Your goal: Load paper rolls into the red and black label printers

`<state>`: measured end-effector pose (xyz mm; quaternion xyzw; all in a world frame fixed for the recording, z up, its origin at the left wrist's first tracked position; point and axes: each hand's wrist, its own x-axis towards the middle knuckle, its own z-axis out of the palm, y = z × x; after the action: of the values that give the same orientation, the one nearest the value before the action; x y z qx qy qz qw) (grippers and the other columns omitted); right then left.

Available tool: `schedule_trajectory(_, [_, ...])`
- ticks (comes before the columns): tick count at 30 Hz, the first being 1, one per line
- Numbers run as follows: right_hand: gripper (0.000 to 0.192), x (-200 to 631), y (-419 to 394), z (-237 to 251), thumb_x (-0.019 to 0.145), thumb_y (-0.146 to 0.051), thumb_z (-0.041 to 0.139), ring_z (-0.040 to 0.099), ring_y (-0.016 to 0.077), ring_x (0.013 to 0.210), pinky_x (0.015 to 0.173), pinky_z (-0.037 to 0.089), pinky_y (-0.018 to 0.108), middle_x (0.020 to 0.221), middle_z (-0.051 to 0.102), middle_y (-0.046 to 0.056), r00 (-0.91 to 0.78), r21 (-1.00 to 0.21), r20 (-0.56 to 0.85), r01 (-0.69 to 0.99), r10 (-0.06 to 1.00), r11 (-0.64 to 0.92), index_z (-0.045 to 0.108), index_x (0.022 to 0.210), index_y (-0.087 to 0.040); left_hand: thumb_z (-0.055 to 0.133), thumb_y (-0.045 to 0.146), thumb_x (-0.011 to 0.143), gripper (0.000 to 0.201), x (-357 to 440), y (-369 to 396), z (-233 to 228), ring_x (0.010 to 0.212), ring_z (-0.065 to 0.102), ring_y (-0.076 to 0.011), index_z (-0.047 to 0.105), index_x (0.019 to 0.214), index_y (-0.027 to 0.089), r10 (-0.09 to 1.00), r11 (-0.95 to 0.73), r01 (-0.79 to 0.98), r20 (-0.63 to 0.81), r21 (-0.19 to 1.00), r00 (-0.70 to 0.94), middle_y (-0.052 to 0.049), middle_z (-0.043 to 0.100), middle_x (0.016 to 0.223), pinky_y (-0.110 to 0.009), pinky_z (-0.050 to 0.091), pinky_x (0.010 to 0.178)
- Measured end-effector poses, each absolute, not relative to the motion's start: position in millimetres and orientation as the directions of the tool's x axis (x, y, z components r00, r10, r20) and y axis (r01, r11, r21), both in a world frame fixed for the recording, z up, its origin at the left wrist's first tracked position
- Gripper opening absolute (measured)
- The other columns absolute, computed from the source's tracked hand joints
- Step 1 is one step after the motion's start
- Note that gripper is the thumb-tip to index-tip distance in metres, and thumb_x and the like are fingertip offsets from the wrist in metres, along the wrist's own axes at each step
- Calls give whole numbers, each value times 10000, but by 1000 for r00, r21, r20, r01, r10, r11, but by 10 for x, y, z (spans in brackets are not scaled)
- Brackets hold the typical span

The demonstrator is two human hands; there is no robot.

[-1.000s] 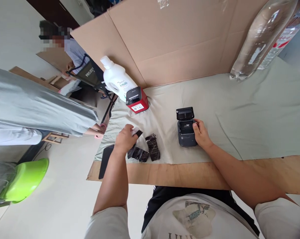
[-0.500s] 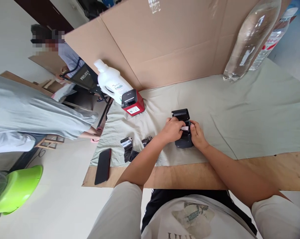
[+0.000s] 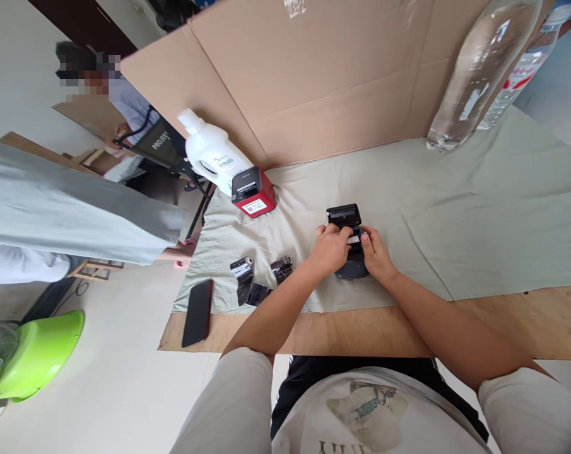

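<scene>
A small black printer [image 3: 352,271] sits on the cloth before me, its hinged lid [image 3: 343,215] standing up on the far side. My left hand [image 3: 331,246] reaches in from the left, with bent fingers closed on a small whitish roll [image 3: 354,239] in the printer's open bay. Part of that roll is hidden by the fingers. Along the printer's right side, my right hand [image 3: 378,255] grips the casing, thumb and fingers against its edge.
Left of the hands lie black film rolls [image 3: 241,270] [image 3: 281,268] and a phone [image 3: 197,313]. Behind them stand a red-and-black box-shaped device [image 3: 253,192] and a white jug [image 3: 214,151]. Cardboard [image 3: 342,82] walls the back; two bottles [image 3: 469,82] stand right. Other people are at left.
My left fingers have shifted slightly on the whitish roll, which now sits a little higher in view within the bay. My right hand keeps its hold on the printer.
</scene>
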<state>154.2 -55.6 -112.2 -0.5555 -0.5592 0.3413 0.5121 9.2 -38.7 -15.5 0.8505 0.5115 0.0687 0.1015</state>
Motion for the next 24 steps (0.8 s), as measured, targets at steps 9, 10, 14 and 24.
schedule_trajectory(9, [799, 1527, -535, -1139, 832, -795, 442, 642, 287, 1008, 921, 531, 498, 1195, 635, 180, 121, -971, 127, 219, 984, 98, 514, 1306, -155, 454, 149, 947, 280, -32, -406, -336, 1081, 547, -241, 724, 993, 206, 867, -498, 773, 214, 393, 450, -76, 693, 1125, -419, 377, 957])
schedule_trajectory(10, [815, 1525, -534, -1143, 811, -794, 484, 644, 282, 993, 913, 536, 494, 1201, 629, 180, 115, -975, 112, 205, 987, 87, 506, 1315, -154, 443, 133, 941, 293, -65, -418, -344, 1078, 547, -234, 721, 995, 208, 862, -508, 755, 241, 415, 446, -72, 692, 1111, -413, 383, 960])
schedule_trajectory(14, [768, 1525, -539, -1143, 831, -771, 481, 632, 285, 1033, 949, 515, 505, 1216, 627, 173, 130, -977, 115, 195, 985, 89, 522, 1308, -170, 602, 275, 891, 196, -196, -526, -349, 1097, 536, -251, 681, 1058, 206, 796, -605, 658, 313, 449, 518, -70, 690, 1070, -429, 379, 994])
schedule_trajectory(24, [776, 1539, -542, -1152, 861, -774, 418, 625, 294, 1067, 987, 492, 509, 1202, 634, 175, 126, -971, 127, 217, 984, 98, 540, 1316, -158, 535, 294, 967, 188, -260, -585, -499, 1005, 586, -230, 679, 1039, 198, 752, -659, 657, 359, 368, 553, -74, 716, 975, -406, 417, 933])
